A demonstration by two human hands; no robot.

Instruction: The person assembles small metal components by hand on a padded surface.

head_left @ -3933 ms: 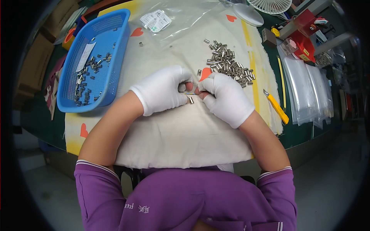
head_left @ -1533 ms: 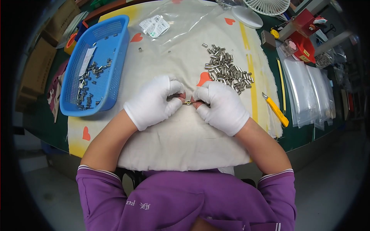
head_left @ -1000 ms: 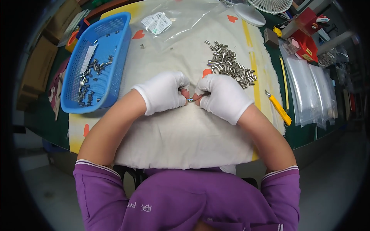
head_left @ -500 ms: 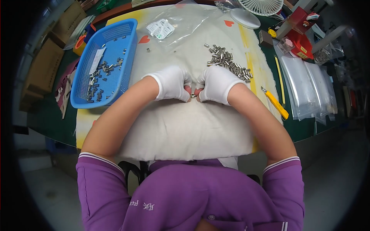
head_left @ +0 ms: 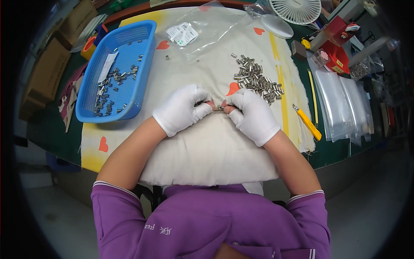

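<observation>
In the head view, the left hand (head_left: 183, 110) and right hand (head_left: 254, 116) pinch a small metal piece (head_left: 218, 108) at near centre, presumably steadying both ends. The metal tubes (head_left: 258, 82) lie just beyond the right hand, probably for easy reach.

A cream cloth (head_left: 207, 164) at the centre bears orange-red hearts (head_left: 162, 45) and yellow stripes (head_left: 274, 47) running between one and three o'clock; the tabletop (head_left: 332, 153) between three and four is dark green. Plain white gloves cover the left hand (head_left: 178, 108) and right hand (head_left: 255, 118); the small piece (head_left: 218, 108) between them is silvery. At ten o'clock, a bright blue basket (head_left: 145, 73); towards half past one, a silver pile of tubes (head_left: 258, 82). The cutter (head_left: 308, 124) at three is yellow, the bin (head_left: 334, 51) at two red, and the shirt (head_left: 194, 211) at six purple with white-striped sleeve edges.
</observation>
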